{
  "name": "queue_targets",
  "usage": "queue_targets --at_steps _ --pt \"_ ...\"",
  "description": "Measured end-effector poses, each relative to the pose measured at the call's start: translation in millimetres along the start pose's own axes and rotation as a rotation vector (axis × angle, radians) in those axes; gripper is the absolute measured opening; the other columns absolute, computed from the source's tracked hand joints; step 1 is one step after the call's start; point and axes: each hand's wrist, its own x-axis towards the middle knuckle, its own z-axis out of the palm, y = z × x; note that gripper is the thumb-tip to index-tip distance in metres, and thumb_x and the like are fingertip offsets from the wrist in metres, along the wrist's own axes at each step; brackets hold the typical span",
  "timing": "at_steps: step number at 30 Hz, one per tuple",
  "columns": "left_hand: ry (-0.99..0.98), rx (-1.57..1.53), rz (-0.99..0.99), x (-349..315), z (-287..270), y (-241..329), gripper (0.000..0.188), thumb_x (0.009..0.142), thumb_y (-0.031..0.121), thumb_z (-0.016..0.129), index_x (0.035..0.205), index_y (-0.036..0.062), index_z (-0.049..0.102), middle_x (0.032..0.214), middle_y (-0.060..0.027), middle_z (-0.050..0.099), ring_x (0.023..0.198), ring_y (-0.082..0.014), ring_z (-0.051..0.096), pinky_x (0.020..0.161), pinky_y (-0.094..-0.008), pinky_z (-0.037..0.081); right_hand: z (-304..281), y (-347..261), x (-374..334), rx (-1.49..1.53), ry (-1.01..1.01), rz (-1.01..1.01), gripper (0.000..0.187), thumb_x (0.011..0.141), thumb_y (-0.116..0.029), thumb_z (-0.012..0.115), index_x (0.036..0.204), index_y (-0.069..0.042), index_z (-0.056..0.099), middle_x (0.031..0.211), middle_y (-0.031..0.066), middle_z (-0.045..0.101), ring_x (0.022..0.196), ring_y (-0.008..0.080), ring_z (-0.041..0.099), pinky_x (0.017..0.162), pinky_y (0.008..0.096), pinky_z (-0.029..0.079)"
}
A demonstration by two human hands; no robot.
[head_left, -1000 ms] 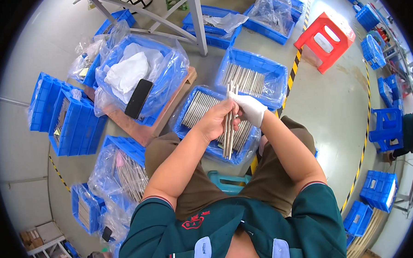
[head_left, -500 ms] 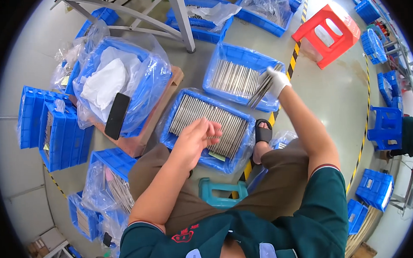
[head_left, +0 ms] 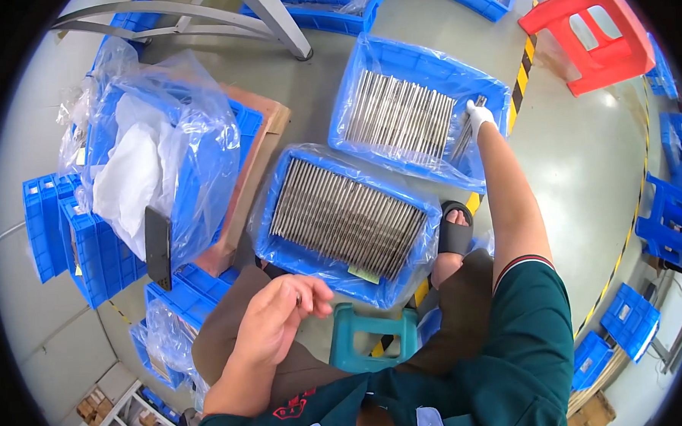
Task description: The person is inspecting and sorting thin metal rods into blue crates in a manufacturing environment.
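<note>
My right hand (head_left: 480, 116), in a white glove, is closed around a small bundle of metal rods (head_left: 463, 137). It holds them at the right end of the far blue crate (head_left: 425, 57), where a row of similar rods (head_left: 398, 115) lies side by side on a clear plastic liner. Closer to me, another lined blue crate (head_left: 282, 255) is filled with a broad row of darker metal rods (head_left: 345, 216). My bare left hand (head_left: 278, 316) hovers over my left thigh, short of the near crate. Its fingers are loosely curled, slightly apart, with nothing visible in them.
A teal stool (head_left: 374, 358) stands between my legs. On the left, a phone (head_left: 158, 247) leans against a bagged blue crate (head_left: 224, 153) on a wooden pallet (head_left: 265, 132). A red stool (head_left: 588, 35) is at far right, a grey table leg (head_left: 275, 22) beyond the crates.
My right hand has lowered the rods into the far crate's right end. My left hand has drawn back from above the near crate toward my thigh. The view has shifted.
</note>
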Motion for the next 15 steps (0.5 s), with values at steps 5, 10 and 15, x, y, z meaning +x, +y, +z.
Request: queue_targets --at_steps 5,10,15 --pt "0.05 -0.004 -0.02 7.7 -0.4 2.6 0.036 0.097 0.03 0.041 0.081 0.0003 0.054 0.099 -0.0175 0.057 0.084 -0.0212 0.057 0.078 -0.0329 0.046 14.7 46.9 32.1 -0.113 -0.128 0.119 0.037 0.07 -0.023 0.071 0.098 0.001 0.065 0.096 0.0177 0.066 0.089 0.025 0.063 0.078 0.0368 0.047" --pt "0.032 -0.017 -0.02 12.7 2.7 1.9 0.037 0.097 0.029 0.04 0.08 0.0002 0.054 0.098 -0.0174 0.057 0.084 -0.0213 0.057 0.078 -0.0329 0.046 14.6 26.4 12.9 -0.646 0.143 0.016 0.037 0.073 -0.025 0.069 0.101 -0.002 0.065 0.089 0.014 0.067 0.086 0.0274 0.064 0.076 0.0373 0.049" --pt "-0.007 -0.031 -0.011 13.4 6.5 0.9 0.037 0.097 0.03 0.04 0.08 0.0 0.054 0.098 -0.0172 0.057 0.085 -0.0211 0.057 0.077 -0.0328 0.046 -4.5 11.6 -24.2 -0.836 0.257 -0.042 0.041 0.076 -0.031 0.054 0.103 -0.002 0.065 0.107 0.0228 0.061 0.106 0.0362 0.056 0.09 0.0395 0.045"
